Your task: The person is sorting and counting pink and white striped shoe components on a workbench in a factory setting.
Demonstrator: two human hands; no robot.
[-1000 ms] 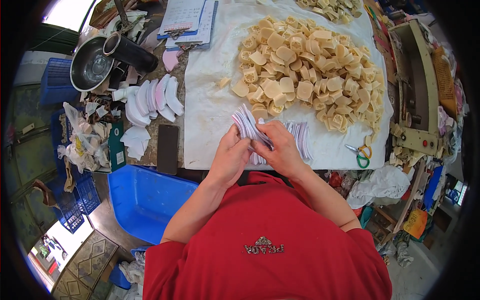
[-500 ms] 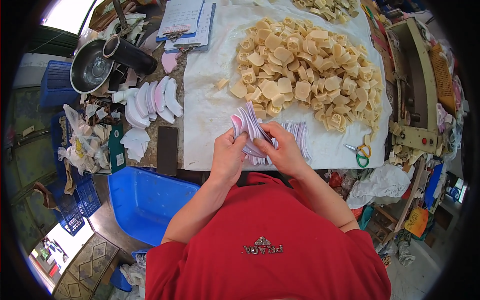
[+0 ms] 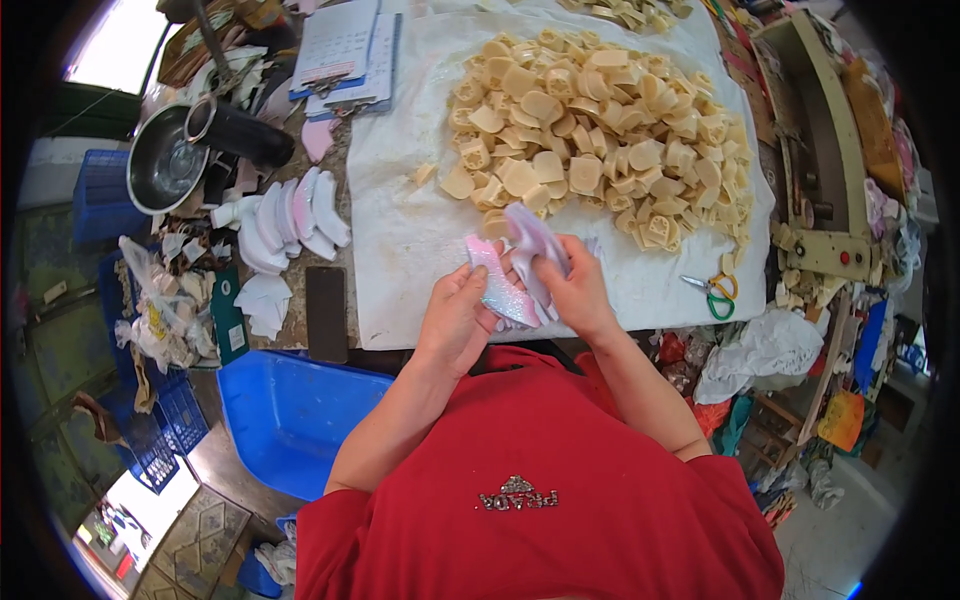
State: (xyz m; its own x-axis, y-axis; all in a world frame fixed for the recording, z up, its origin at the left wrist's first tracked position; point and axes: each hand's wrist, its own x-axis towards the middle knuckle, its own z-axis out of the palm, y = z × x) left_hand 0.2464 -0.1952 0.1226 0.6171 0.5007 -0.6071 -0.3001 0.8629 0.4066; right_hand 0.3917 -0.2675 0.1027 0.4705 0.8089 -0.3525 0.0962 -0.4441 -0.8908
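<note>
Over the near edge of the white-covered table, my left hand (image 3: 455,315) pinches a curved, glittery pink fabric piece (image 3: 503,292) between thumb and fingers. Its shiny side faces up and shifts from pink to pale blue. Close beside it, my right hand (image 3: 583,295) grips several lilac curved pieces (image 3: 535,240) held together, their upper ends slightly blurred. More such pieces lie on the table beneath my hands, mostly hidden by them. Beyond my hands rises a big heap of cream-coloured moulded parts (image 3: 600,130).
Scissors (image 3: 715,293) with green and yellow handles lie right. At left are a dark phone (image 3: 327,313), stacked white and pink curved pieces (image 3: 290,218), clipboards (image 3: 335,50) and a metal bowl (image 3: 165,160). A blue tub (image 3: 290,420) stands below the table's left front edge.
The fanned bundle held in both hands is now parted: one glittery piece lies turned up in my left hand, the others are in my right. The view has shifted slightly.
</note>
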